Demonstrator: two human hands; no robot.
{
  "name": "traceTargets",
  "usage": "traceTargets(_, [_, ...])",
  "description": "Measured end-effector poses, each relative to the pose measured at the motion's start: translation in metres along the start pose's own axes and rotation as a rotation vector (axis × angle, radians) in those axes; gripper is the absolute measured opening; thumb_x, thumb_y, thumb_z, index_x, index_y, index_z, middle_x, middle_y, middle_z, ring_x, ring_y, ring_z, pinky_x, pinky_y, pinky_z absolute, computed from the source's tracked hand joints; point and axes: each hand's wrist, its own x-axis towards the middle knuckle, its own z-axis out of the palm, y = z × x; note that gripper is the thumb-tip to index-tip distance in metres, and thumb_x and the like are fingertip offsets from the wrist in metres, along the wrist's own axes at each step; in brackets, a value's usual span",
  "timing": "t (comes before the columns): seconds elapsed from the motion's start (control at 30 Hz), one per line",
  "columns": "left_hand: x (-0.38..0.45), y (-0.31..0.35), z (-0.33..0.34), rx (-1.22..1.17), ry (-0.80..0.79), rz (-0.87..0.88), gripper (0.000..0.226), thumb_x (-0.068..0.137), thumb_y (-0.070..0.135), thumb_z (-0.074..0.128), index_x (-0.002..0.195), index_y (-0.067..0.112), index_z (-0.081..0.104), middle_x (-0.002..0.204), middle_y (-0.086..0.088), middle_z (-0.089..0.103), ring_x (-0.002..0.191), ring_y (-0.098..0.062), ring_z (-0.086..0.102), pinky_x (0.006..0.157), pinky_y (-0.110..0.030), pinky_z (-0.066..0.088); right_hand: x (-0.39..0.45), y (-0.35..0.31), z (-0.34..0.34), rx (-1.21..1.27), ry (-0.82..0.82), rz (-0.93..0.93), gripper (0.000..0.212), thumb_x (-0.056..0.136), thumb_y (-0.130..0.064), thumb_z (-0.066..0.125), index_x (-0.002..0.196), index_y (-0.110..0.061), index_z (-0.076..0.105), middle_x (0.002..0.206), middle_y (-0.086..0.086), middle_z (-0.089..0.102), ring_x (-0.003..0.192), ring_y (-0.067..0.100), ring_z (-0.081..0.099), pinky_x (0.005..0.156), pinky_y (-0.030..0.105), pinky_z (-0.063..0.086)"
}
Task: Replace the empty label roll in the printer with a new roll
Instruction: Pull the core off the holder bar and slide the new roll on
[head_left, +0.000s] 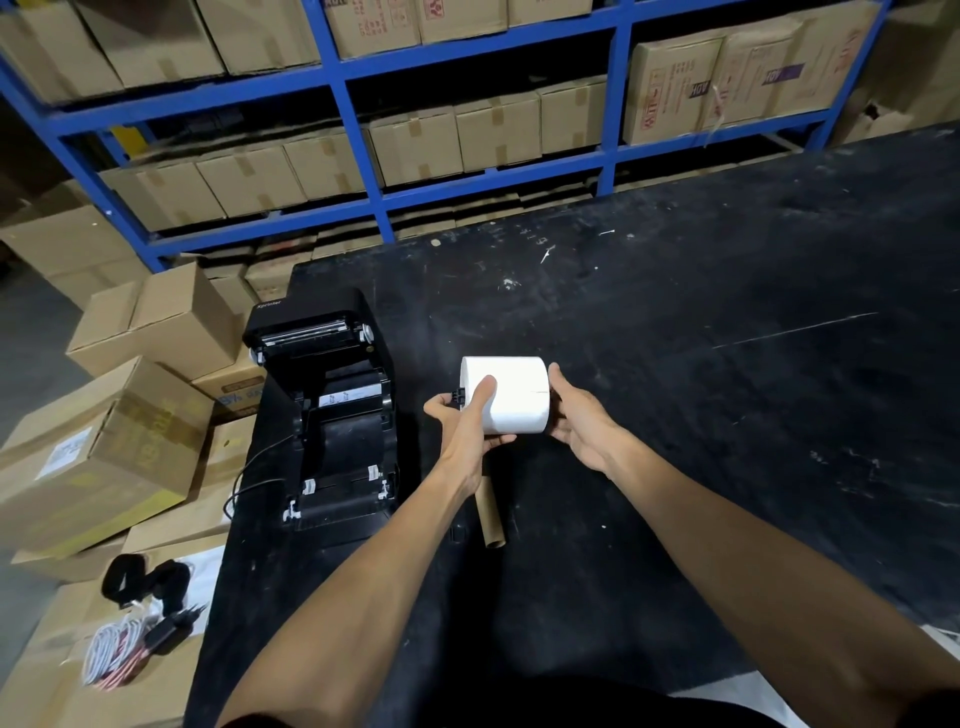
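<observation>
A full white label roll (514, 392) is held above the black table between both hands. My left hand (465, 421) grips its left end, thumb across the paper, where a small black spindle piece (457, 397) sticks out. My right hand (576, 415) cups the roll's right end. The black label printer (332, 410) stands at the table's left edge with its lid raised and its roll bay bare. The empty brown cardboard core (491, 519) lies on the table under my left forearm.
The black table (701, 364) stretches away to the right, scuffed and dotted with paper scraps. Cardboard boxes (104, 441) are stacked left of the table, with cables and a power adapter (140, 634) on one. Blue shelving (363, 130) with cartons stands behind.
</observation>
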Motion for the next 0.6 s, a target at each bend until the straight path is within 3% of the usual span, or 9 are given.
traceTargets(0.1, [0.000, 0.003, 0.005, 0.006, -0.007, 0.009, 0.067, 0.077, 0.052, 0.074, 0.114, 0.032, 0.023, 0.114, -0.006, 0.053, 0.089, -0.021, 0.067, 0.064, -0.030, 0.060, -0.003, 0.001, 0.002, -0.001, -0.100, 0.064, 0.078, 0.080, -0.080, 0.049, 0.139, -0.029, 0.047, 0.130, 0.006, 0.065, 0.117, 0.030, 0.061, 0.106, 0.042, 0.044])
traceTargets(0.17, [0.000, 0.004, 0.009, 0.017, -0.003, 0.013, 0.067, 0.076, 0.053, 0.074, 0.113, 0.032, 0.023, 0.112, -0.005, 0.054, 0.082, -0.019, 0.068, 0.063, -0.029, 0.060, -0.002, 0.004, 0.004, 0.004, -0.120, 0.062, 0.083, 0.074, -0.084, 0.051, 0.138, -0.032, 0.043, 0.133, 0.008, 0.062, 0.117, 0.034, 0.061, 0.108, 0.047, 0.043])
traceTargets(0.27, [0.003, 0.008, 0.013, 0.050, -0.022, 0.007, 0.068, 0.074, 0.056, 0.073, 0.114, 0.032, 0.022, 0.112, -0.005, 0.054, 0.087, -0.019, 0.066, 0.069, -0.033, 0.060, 0.001, 0.005, 0.006, 0.091, -0.077, 0.009, 0.071, 0.072, -0.075, 0.064, 0.127, -0.033, 0.048, 0.131, 0.008, 0.062, 0.112, 0.032, 0.065, 0.101, 0.051, 0.050])
traceTargets(0.37, [0.005, 0.013, 0.013, 0.128, -0.096, -0.046, 0.079, 0.070, 0.060, 0.073, 0.120, 0.031, 0.019, 0.118, -0.005, 0.049, 0.107, -0.023, 0.057, 0.092, -0.045, 0.056, 0.001, 0.004, 0.012, 0.208, -0.001, -0.011, 0.072, 0.069, -0.070, 0.070, 0.125, -0.031, 0.048, 0.125, 0.009, 0.062, 0.111, 0.033, 0.063, 0.092, 0.056, 0.055])
traceTargets(0.47, [0.004, 0.015, 0.001, 0.137, -0.200, -0.072, 0.080, 0.074, 0.055, 0.073, 0.128, 0.030, 0.019, 0.120, -0.004, 0.050, 0.109, -0.024, 0.058, 0.090, -0.043, 0.058, 0.001, 0.005, 0.013, 0.332, 0.040, 0.000, 0.073, 0.074, -0.063, 0.070, 0.132, -0.027, 0.043, 0.124, 0.010, 0.060, 0.110, 0.035, 0.063, 0.088, 0.057, 0.057])
traceTargets(0.53, [0.006, 0.012, -0.018, 0.064, -0.212, -0.100, 0.069, 0.083, 0.054, 0.068, 0.132, 0.031, 0.025, 0.118, -0.010, 0.058, 0.103, -0.028, 0.062, 0.094, -0.046, 0.056, 0.000, 0.007, 0.011, 0.379, 0.037, -0.005, 0.072, 0.078, -0.059, 0.069, 0.134, -0.025, 0.041, 0.126, 0.009, 0.060, 0.111, 0.034, 0.063, 0.085, 0.054, 0.059])
traceTargets(0.6, [0.004, 0.000, -0.040, 0.134, -0.120, -0.119, 0.048, 0.092, 0.051, 0.060, 0.126, 0.024, 0.039, 0.112, -0.012, 0.059, 0.094, -0.030, 0.061, 0.094, -0.044, 0.053, -0.001, 0.011, 0.005, 0.373, 0.051, -0.006, 0.068, 0.081, -0.057, 0.068, 0.134, -0.024, 0.040, 0.127, 0.008, 0.059, 0.111, 0.031, 0.063, 0.081, 0.051, 0.060])
